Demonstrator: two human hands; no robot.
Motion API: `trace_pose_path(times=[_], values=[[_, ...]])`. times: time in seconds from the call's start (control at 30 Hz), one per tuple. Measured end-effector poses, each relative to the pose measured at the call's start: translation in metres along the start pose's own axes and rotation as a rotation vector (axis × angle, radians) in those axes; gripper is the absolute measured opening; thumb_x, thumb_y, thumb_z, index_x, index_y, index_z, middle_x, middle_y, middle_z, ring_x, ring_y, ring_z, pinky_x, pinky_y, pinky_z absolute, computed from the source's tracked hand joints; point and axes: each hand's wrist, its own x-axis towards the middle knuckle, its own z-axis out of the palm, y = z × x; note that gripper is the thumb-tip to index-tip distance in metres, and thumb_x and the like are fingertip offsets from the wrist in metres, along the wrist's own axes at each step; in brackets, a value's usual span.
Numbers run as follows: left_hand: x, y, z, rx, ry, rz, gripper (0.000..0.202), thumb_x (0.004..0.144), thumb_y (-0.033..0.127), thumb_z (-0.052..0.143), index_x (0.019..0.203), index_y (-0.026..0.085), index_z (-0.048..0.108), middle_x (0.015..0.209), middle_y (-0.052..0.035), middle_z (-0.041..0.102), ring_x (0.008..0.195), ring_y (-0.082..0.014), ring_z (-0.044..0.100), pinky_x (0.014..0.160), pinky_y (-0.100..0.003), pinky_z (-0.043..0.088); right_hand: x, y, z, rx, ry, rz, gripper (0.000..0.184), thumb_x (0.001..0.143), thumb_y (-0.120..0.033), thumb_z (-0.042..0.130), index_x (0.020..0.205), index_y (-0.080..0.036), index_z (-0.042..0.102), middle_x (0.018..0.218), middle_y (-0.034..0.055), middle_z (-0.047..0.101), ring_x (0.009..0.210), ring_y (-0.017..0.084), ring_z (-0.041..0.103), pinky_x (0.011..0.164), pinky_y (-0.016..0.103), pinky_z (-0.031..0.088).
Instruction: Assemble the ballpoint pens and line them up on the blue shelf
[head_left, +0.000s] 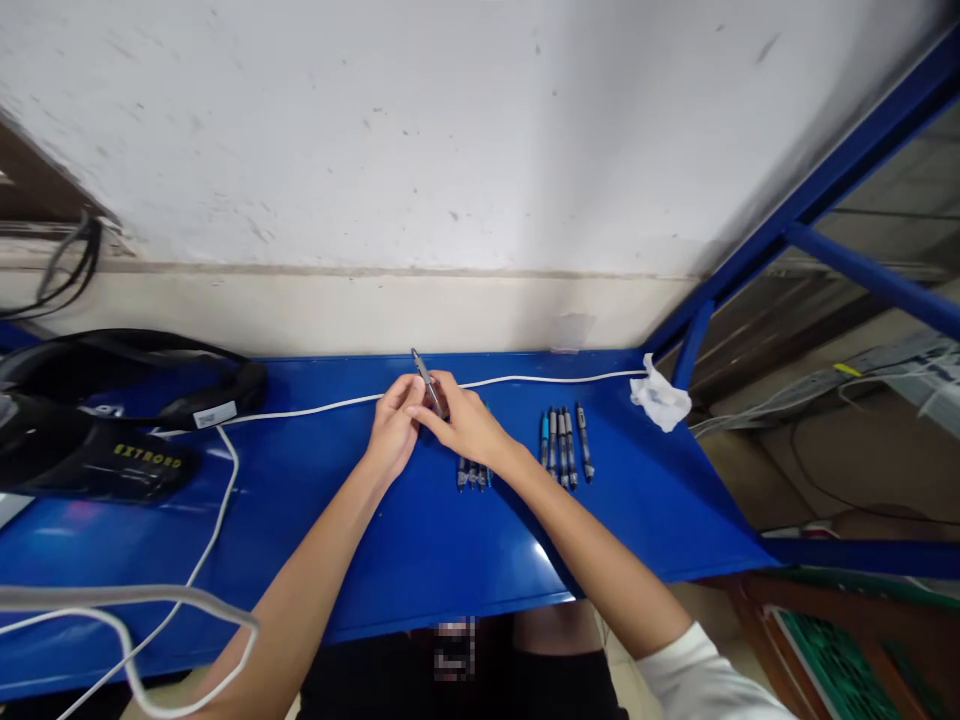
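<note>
My right hand is closed around a grey pen, whose upper end sticks up past the fingers and leans to the left. Against it, my left hand has its fingers curled and touching the right thumb; what lies between those fingertips is hidden. Just below the hands, a row of several pens lies on the blue table, partly covered by my right hand and wrist. Farther right is another group of several pens, one with a light-blue upper part, and a single pen slightly apart.
A black headset-like device with a strap lies at the left. A white cable runs along the back by the wall, and looser cable loops hang at the lower left. Crumpled white tissue sits near the blue frame on the right.
</note>
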Motion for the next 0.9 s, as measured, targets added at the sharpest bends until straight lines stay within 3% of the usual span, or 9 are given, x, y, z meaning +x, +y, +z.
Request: trace_pose_path(times=[0.1, 0.2, 0.33, 0.5, 0.6, 0.77, 0.9], values=[[0.005, 0.002, -0.004, -0.035, 0.013, 0.025, 0.038, 0.084, 0.057, 0.093, 0.093, 0.024, 0.076, 0.094, -0.0027, 0.075, 0.088, -0.0204, 0.070, 0.080, -0.031, 0.057, 0.001, 0.008, 0.010, 0.040, 0.025, -0.071, 0.042, 0.114, -0.046, 0.054, 0.152, -0.027, 0.053, 0.112, 0.0074, 0.076, 0.098, 0.026, 0.075, 0.091, 0.037, 0.055], [0.006, 0.001, -0.006, -0.053, 0.010, 0.023, 0.031, 0.084, 0.047, 0.095, 0.097, 0.024, 0.079, 0.099, -0.0030, 0.075, 0.093, -0.0194, 0.069, 0.084, -0.029, 0.056, -0.010, 0.011, 0.007, -0.074, 0.055, -0.069, 0.033, 0.118, -0.039, 0.042, 0.146, -0.026, 0.055, 0.120, 0.0105, 0.076, 0.099, 0.026, 0.075, 0.088, 0.035, 0.055], [0.004, 0.002, -0.004, -0.084, -0.023, 0.003, 0.035, 0.088, 0.038, 0.093, 0.118, 0.024, 0.083, 0.115, -0.0063, 0.078, 0.111, -0.0211, 0.070, 0.095, -0.030, 0.054, -0.018, 0.008, -0.005, -0.294, 0.055, -0.021, 0.029, 0.119, -0.038, 0.039, 0.134, -0.022, 0.058, 0.110, 0.0097, 0.078, 0.086, 0.023, 0.075, 0.076, 0.030, 0.051], [0.002, 0.007, -0.005, -0.139, -0.051, 0.005, 0.032, 0.091, 0.039, 0.089, 0.117, 0.022, 0.086, 0.130, -0.0115, 0.079, 0.129, -0.0286, 0.069, 0.106, -0.036, 0.054, -0.018, 0.000, -0.007, -0.461, 0.032, 0.004, 0.033, 0.121, -0.042, 0.037, 0.129, -0.022, 0.060, 0.111, 0.0090, 0.081, 0.089, 0.022, 0.078, 0.074, 0.028, 0.049], [0.001, 0.007, -0.005, -0.157, -0.073, -0.028, 0.035, 0.092, 0.039, 0.088, 0.122, 0.022, 0.086, 0.129, -0.0127, 0.081, 0.130, -0.0300, 0.070, 0.109, -0.040, 0.054, -0.018, -0.002, -0.004, -0.502, -0.002, -0.001, 0.034, 0.122, -0.042, 0.036, 0.128, -0.021, 0.061, 0.116, 0.0095, 0.081, 0.093, 0.023, 0.079, 0.073, 0.028, 0.048], [0.001, 0.010, -0.005, -0.226, -0.078, -0.056, 0.041, 0.092, 0.037, 0.087, 0.129, 0.021, 0.083, 0.126, -0.0117, 0.082, 0.125, -0.0266, 0.072, 0.105, -0.036, 0.056, -0.019, -0.003, -0.005, -0.557, -0.030, 0.006, 0.037, 0.123, -0.040, 0.032, 0.131, -0.020, 0.061, 0.113, 0.0089, 0.082, 0.091, 0.021, 0.079, 0.071, 0.028, 0.045], [0.004, 0.009, -0.008, -0.246, -0.042, -0.042, 0.028, 0.088, 0.034, 0.092, 0.113, 0.022, 0.086, 0.114, -0.0085, 0.084, 0.113, -0.0221, 0.075, 0.101, -0.033, 0.059, -0.018, -0.004, -0.006, -0.598, -0.045, 0.006, 0.039, 0.123, -0.040, 0.030, 0.129, -0.018, 0.062, 0.106, 0.0080, 0.083, 0.086, 0.021, 0.078, 0.068, 0.028, 0.042]])
